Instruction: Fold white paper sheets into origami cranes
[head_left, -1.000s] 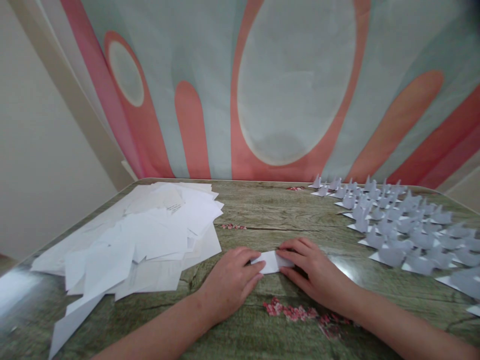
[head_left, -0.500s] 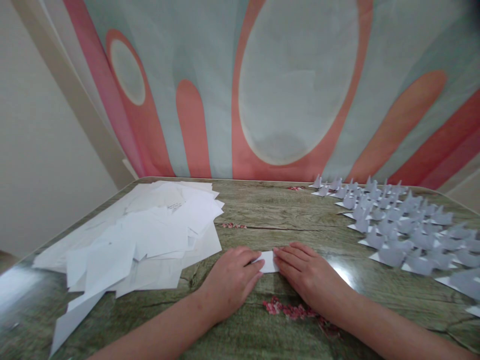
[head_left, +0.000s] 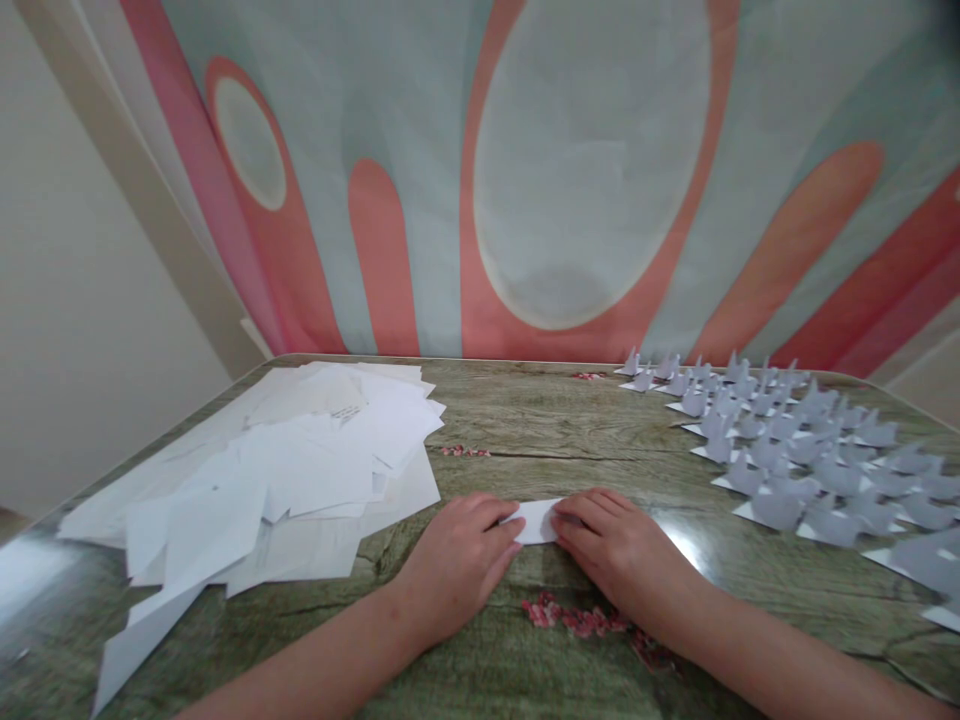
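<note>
A small folded piece of white paper (head_left: 537, 522) lies on the table between my two hands, its ends covered by my fingers. On its left end, my left hand (head_left: 466, 552) is closed with the thumb and fingertips pressing the paper. From the other side my right hand (head_left: 619, 550) grips the right end, fingers bent and drawn together. The underside of the paper and the right thumb are hidden.
A loose, spread pile of white paper sheets (head_left: 315, 470) covers the left of the wood-patterned table (head_left: 517, 420). Several rows of folded white paper figures (head_left: 780, 500) stand along the right side. A patterned backdrop (head_left: 585, 170) hangs behind the table.
My right hand's fingers, laid flatter before, are now more bent, and slightly more of the paper shows. My left hand stays almost in place. The view has shifted slightly.
</note>
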